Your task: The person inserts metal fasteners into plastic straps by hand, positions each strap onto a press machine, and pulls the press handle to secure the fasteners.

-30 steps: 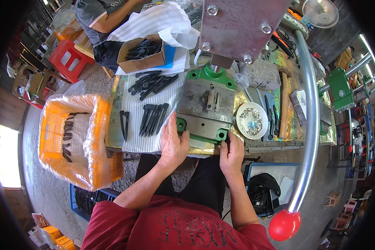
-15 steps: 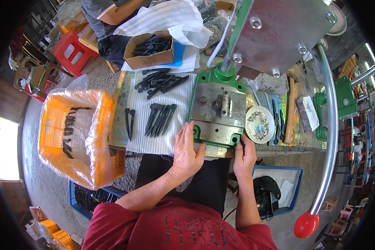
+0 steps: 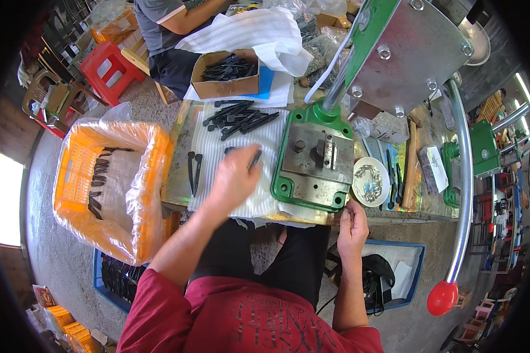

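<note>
My left hand (image 3: 234, 181), slightly blurred, is over a row of black tapered sticks (image 3: 255, 158) on white foam sheeting (image 3: 269, 139). Its fingers are curled around them, and most of the row is hidden beneath the hand. Two more black sticks (image 3: 194, 172) lie apart to its left, and a loose pile of the same kind (image 3: 237, 119) lies farther back. Beside the foam stands a green hand press (image 3: 283, 187) with a steel block on its base. My right hand (image 3: 352, 228) is closed at the front right corner of that base; what its fingertips pinch, if anything, is hidden.
A white bowl (image 3: 384, 184) of small metal pieces sits right of the press. The long lever (image 3: 467, 176) ends in a red knob. An orange crate (image 3: 164, 141) lined with plastic stands left. A cardboard box (image 3: 206, 89) of black sticks is behind; a seated person (image 3: 165, 35) is beyond.
My left hand has moved from the press base leftward onto the row of black sticks. My right hand has slipped slightly down at the base corner. The whole view has shifted a little.
</note>
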`<state>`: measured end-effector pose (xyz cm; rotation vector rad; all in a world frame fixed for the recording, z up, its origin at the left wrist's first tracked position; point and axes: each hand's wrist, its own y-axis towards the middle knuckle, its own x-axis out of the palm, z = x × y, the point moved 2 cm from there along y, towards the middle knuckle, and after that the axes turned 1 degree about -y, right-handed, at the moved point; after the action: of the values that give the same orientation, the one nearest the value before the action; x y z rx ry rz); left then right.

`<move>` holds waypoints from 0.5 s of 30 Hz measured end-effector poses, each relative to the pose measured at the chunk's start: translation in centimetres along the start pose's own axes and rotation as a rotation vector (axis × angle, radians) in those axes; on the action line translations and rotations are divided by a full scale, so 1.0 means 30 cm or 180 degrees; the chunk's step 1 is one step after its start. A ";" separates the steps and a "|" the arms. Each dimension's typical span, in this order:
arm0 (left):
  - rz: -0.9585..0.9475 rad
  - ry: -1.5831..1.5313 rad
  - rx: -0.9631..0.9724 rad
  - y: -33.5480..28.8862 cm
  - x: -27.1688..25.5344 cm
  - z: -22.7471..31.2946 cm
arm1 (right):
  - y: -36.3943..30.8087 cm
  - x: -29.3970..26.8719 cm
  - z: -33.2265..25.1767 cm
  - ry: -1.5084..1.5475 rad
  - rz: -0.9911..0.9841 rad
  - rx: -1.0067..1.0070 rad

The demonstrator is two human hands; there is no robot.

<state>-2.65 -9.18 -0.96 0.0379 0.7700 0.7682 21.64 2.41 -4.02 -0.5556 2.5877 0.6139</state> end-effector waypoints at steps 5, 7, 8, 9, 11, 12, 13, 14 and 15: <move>-0.0003 0.1073 -0.0496 0.157 -0.090 -0.179 | -0.016 0.001 -0.004 0.0016 0.0276 -0.0214; -0.0125 0.1215 -0.0634 0.169 -0.086 -0.214 | -0.021 -0.003 -0.012 0.0053 0.0374 -0.0246; -0.0263 0.1351 -0.0729 0.170 -0.084 -0.225 | -0.024 -0.001 -0.015 0.0061 0.0369 -0.0250; -0.0414 0.1473 -0.0816 0.170 -0.075 -0.230 | -0.028 -0.006 -0.012 0.0075 0.0399 -0.0231; -0.0406 0.1523 -0.0833 0.170 -0.070 -0.223 | -0.033 -0.012 -0.010 0.0083 0.0427 -0.0214; -0.0394 0.1582 -0.0847 0.170 -0.071 -0.216 | -0.034 -0.015 -0.009 0.0094 0.0416 -0.0228; -0.0394 0.1577 -0.0845 0.169 -0.074 -0.212 | -0.035 -0.017 -0.009 0.0106 0.0404 -0.0243; -0.0329 0.1523 -0.0802 0.166 -0.081 -0.208 | -0.037 -0.020 -0.011 0.0104 0.0404 -0.0246; -0.0270 0.1467 -0.0751 0.164 -0.087 -0.205 | -0.040 -0.022 -0.013 0.0079 0.0385 -0.0271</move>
<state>-10.81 -8.69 -2.39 -0.3940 1.1032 0.7922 22.62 1.42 -3.78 -0.4384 2.6431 0.7648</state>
